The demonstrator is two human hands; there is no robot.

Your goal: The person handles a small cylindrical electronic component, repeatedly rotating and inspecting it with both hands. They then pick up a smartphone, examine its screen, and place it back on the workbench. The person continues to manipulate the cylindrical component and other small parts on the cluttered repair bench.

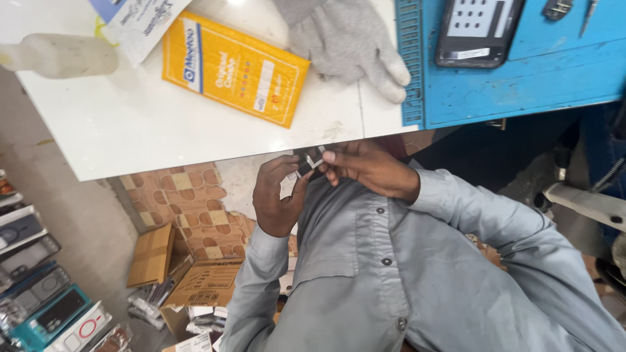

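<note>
My left hand (279,195) and my right hand (370,169) meet just below the front edge of the white table (130,130), in front of my grey shirt. Between their fingertips they pinch a small dark part with a white bit (309,161). The left thumb and fingers curl around it from the left, while the right fingers close on it from the right. Most of the part is hidden by the fingers.
On the table lie a yellow padded package (235,68), a grey knit glove (352,39), a white bottle (59,55) and a blue work mat (521,78) bearing a dark phone (479,29). Cardboard boxes (202,283) and several devices (39,300) sit on the floor below left.
</note>
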